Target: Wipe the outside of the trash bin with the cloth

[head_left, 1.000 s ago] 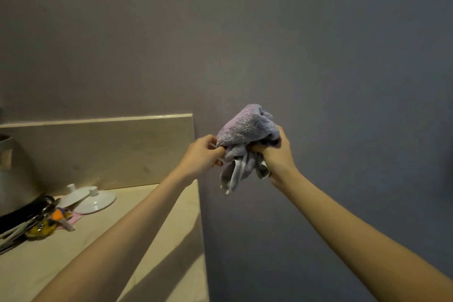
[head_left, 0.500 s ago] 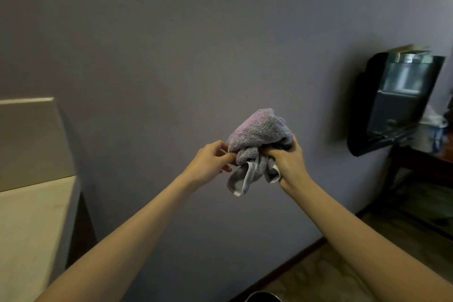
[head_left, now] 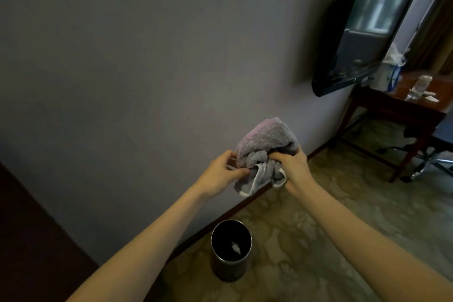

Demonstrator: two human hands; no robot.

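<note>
While both hands hold the bunched grey cloth (head_left: 266, 152) at chest height, right hand (head_left: 293, 167) gripping it and left hand (head_left: 220, 174) pinching its edge, wiping looks unstarted; next they must lower it to the metal trash bin (head_left: 230, 266) standing on the floor by the wall.

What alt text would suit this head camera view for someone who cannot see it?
Both hands, left hand and right hand, hold a bunched grey cloth in the air before a grey wall. A round trash bin stands below on patterned carpet.
</note>
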